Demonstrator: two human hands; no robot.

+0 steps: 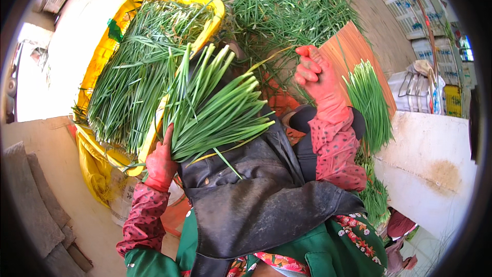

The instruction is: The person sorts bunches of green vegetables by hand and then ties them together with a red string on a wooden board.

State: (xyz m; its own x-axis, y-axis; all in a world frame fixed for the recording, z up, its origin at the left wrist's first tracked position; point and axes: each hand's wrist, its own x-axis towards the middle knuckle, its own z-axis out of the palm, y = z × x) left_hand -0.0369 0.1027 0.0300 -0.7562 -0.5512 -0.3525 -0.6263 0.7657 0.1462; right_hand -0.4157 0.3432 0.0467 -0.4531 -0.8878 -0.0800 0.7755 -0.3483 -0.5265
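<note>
My left hand (161,164), in a pinkish-red rubber glove, is closed around the lower side of a loose bunch of garlic chives (220,107). The bunch fans out over my lap, its pale cut ends toward the upper right. Raised to the right of it, my right hand (319,79) has its gloved fingers curled together. A yellowed blade (269,60) runs from the bunch up to those fingertips, which appear to pinch its end. My dark apron (256,195) lies under the bunch.
A yellow plastic crate (97,54) full of chives stands at the left. More chives (297,7) are heaped on the far floor. A neat bundle (370,107) lies on a wooden board (353,46) at the right, with white crates (405,13) behind.
</note>
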